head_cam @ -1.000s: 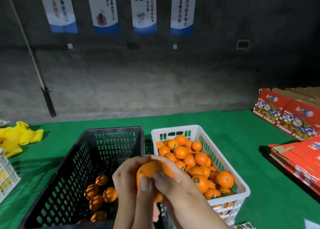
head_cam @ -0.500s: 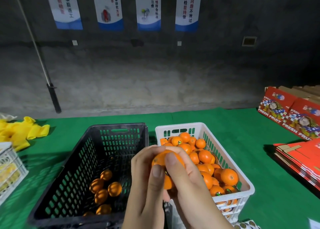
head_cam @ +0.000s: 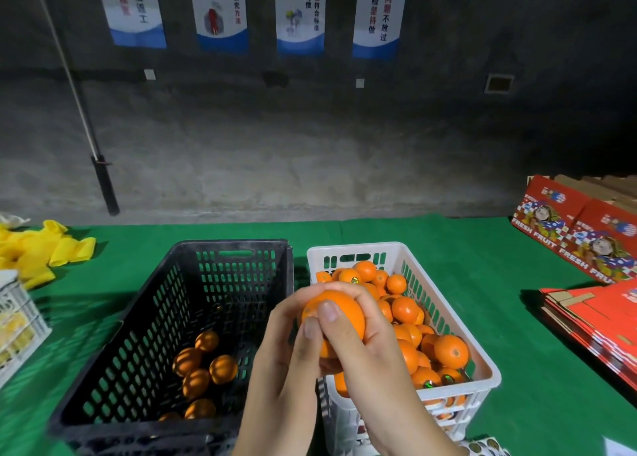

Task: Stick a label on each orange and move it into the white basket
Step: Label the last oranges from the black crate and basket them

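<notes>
- Round orange fruit: gripped by my left hand and right hand, thumbs pressing its near face.
- White slatted plastic basket: directly below-right, nearer my right hand.

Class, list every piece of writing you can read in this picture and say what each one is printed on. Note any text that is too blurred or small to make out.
"FRESH FRUIT" on the upper red carton at right.
"FRESH FRU", cut off by the frame edge, on the neighbouring red carton.
"一点问题不放过" on the rightmost wall banner.
"至上" on the third wall banner; its smaller columns are blurred.
The two left banners are only partly legible.
Stickers on the oranges are too small to read.
</notes>
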